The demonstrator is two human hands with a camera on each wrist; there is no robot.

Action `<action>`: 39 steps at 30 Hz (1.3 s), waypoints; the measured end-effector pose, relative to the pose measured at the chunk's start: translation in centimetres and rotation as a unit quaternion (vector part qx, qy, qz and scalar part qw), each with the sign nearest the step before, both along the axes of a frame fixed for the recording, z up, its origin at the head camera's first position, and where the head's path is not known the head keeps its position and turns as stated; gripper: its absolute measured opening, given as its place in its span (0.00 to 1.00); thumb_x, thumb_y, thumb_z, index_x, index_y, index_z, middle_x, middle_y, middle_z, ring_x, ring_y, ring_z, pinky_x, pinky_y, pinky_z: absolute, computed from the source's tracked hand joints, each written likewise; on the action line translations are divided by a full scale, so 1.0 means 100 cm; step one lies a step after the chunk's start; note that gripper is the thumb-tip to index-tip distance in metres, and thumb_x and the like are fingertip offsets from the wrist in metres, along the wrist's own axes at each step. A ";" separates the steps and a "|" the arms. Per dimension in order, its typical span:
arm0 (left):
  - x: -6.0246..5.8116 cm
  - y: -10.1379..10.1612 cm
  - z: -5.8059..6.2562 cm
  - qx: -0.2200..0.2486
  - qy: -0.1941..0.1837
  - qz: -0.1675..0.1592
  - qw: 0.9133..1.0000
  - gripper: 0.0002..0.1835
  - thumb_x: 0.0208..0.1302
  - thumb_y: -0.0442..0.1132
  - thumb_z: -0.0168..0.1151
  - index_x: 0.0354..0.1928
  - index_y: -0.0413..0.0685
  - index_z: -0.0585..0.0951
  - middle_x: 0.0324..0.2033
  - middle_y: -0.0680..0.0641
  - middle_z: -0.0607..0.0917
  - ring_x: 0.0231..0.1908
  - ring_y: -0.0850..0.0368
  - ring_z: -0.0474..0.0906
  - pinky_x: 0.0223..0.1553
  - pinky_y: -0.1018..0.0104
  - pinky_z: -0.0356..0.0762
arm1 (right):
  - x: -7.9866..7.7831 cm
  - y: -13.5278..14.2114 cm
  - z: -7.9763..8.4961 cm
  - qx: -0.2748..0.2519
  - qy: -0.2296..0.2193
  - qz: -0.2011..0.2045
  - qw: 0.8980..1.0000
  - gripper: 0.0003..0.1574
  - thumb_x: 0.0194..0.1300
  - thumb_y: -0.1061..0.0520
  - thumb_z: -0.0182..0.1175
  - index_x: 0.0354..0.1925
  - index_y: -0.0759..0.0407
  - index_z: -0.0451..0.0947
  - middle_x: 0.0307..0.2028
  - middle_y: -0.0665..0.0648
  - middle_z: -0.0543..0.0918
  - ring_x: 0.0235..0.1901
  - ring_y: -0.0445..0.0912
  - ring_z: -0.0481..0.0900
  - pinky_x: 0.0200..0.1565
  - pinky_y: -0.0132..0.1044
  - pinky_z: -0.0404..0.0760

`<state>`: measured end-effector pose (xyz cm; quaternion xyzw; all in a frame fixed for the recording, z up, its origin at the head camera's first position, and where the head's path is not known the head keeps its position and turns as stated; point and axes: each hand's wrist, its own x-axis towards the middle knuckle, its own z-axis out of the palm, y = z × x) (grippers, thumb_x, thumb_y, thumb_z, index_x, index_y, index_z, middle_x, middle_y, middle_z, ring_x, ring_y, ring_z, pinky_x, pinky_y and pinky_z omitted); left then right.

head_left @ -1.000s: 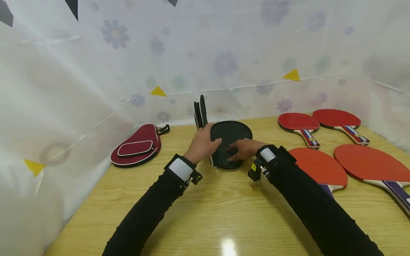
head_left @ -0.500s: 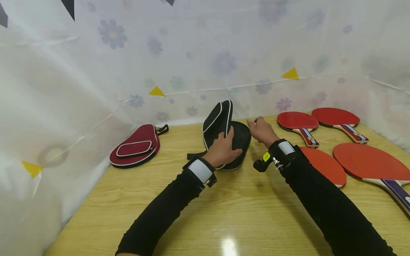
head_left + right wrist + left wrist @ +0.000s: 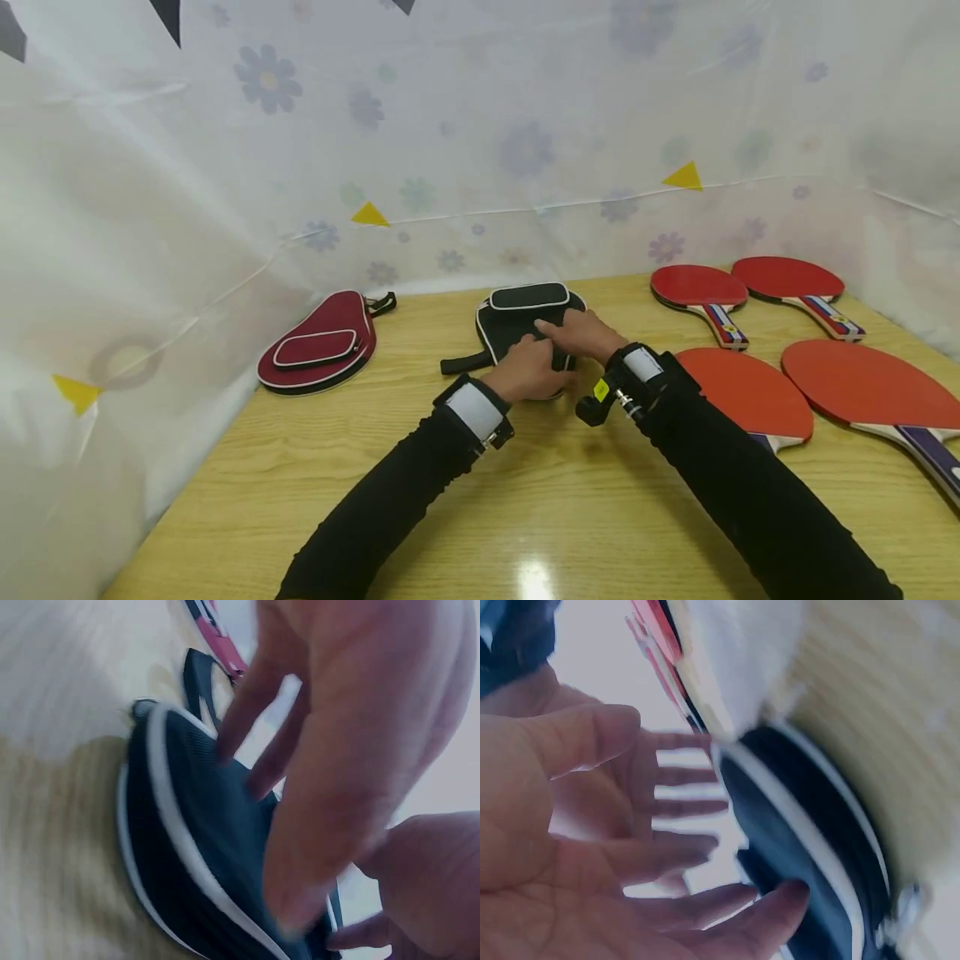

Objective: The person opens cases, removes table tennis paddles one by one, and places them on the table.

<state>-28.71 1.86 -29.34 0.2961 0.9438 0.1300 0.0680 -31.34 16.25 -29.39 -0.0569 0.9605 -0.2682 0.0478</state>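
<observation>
A black table tennis bat case [image 3: 513,323] with white piping and a front pocket [image 3: 529,296] lies with its lid down on the table. My left hand [image 3: 531,371] is over its near side, fingers extended toward it; in the left wrist view a fingertip [image 3: 791,894] overlaps its top. My right hand [image 3: 588,335] is over the right part, its fingers relaxed and touching the lid in the right wrist view. Neither hand grips anything. A zip pull [image 3: 909,904] shows at the rim of the case. Its black wrist strap [image 3: 465,363] points left.
A maroon bat case [image 3: 318,342] lies at the left. Two red bats, one of them the nearer red bat [image 3: 699,285], lie at the back right, with two orange-red bats in front, including the rightmost one [image 3: 870,379]. A patterned sheet [image 3: 480,150] hangs behind the table.
The lid of the black case, which stood up on the left, has swung over to the right and down. My right hand went off to the right, then came back over the case.
</observation>
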 end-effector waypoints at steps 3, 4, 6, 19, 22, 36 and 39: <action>-0.006 -0.009 0.000 -0.022 0.027 0.014 0.999 0.27 0.76 0.49 0.56 0.68 0.38 0.75 0.63 0.40 0.78 0.69 0.40 0.65 0.70 0.44 0.61 | 0.004 -0.008 -0.003 0.045 0.021 0.008 0.999 0.41 0.82 0.43 0.41 0.63 0.83 0.67 0.64 0.81 0.68 0.68 0.75 0.59 0.65 0.65 0.63; -0.009 -0.012 -0.001 -0.025 0.032 0.018 0.999 0.24 0.76 0.47 0.55 0.65 0.37 0.77 0.62 0.39 0.79 0.68 0.39 0.66 0.70 0.43 0.60 | 0.005 -0.011 -0.004 0.055 0.028 0.004 0.998 0.40 0.81 0.43 0.42 0.60 0.82 0.70 0.62 0.81 0.70 0.66 0.76 0.61 0.64 0.65 0.64; -0.015 -0.020 0.000 -0.027 0.032 0.033 0.999 0.18 0.77 0.41 0.53 0.56 0.35 0.82 0.57 0.37 0.82 0.63 0.39 0.71 0.67 0.45 0.65 | 0.009 -0.018 -0.005 0.073 0.038 -0.004 0.997 0.38 0.80 0.42 0.46 0.55 0.79 0.76 0.58 0.79 0.73 0.63 0.74 0.64 0.60 0.66 0.67; -0.046 -0.058 -0.012 0.016 0.054 0.128 0.990 0.10 0.70 0.33 0.55 0.32 0.36 0.81 0.47 0.32 0.80 0.44 0.37 0.77 0.41 0.51 0.75 | 0.032 -0.064 -0.015 0.123 0.041 0.021 0.991 0.29 0.69 0.39 0.63 0.22 0.58 0.76 0.33 0.67 0.81 0.43 0.67 0.80 0.56 0.72 0.68; -0.049 -0.062 -0.013 0.036 0.058 0.143 0.987 0.10 0.70 0.34 0.56 0.32 0.36 0.81 0.50 0.31 0.79 0.46 0.36 0.77 0.43 0.48 0.76 | 0.031 -0.066 -0.012 0.119 0.041 0.019 0.992 0.24 0.67 0.42 0.65 0.28 0.60 0.79 0.32 0.64 0.84 0.42 0.66 0.83 0.57 0.74 0.66; -0.058 -0.071 -0.019 0.057 0.049 0.165 0.983 0.09 0.69 0.35 0.57 0.40 0.34 0.82 0.50 0.32 0.78 0.46 0.37 0.75 0.45 0.49 0.74 | 0.027 -0.067 -0.009 0.146 0.026 0.027 0.989 0.26 0.66 0.40 0.67 0.46 0.62 0.84 0.46 0.66 0.85 0.47 0.66 0.82 0.58 0.71 0.68; -0.059 -0.072 -0.019 0.050 0.051 0.160 0.984 0.13 0.69 0.35 0.56 0.48 0.32 0.81 0.52 0.31 0.78 0.50 0.37 0.74 0.51 0.48 0.73 | 0.024 -0.062 -0.008 0.152 0.017 0.042 0.987 0.24 0.65 0.40 0.67 0.41 0.60 0.85 0.43 0.62 0.86 0.43 0.61 0.84 0.53 0.63 0.76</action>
